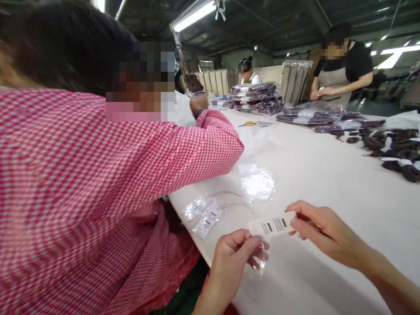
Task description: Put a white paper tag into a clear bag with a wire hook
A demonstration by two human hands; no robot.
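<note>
Between thumb and fingers, my right hand (323, 232) pinches the right end of a white printed label (274, 224) with dark text blocks. At the label's left end, my left hand (234, 258) grips a small clear plastic bag (261, 264), whose lower part hangs below the fingers. Whether the label's left end is inside the bag or in front of it, I cannot tell. Just beyond my left hand lie small clear bags (210, 218) with printed labels and thin strings. A shiny stack of clear bags (257, 181) is farther back on the white table (331, 175).
A person in a red checked sleeve (197, 153) leans over the table close on my left. Yellow-handled scissors (250, 124) lie farther back. Bagged dark goods (256, 97) are stacked beyond, with dark bundles (393, 146) at right. Two more people are across the table.
</note>
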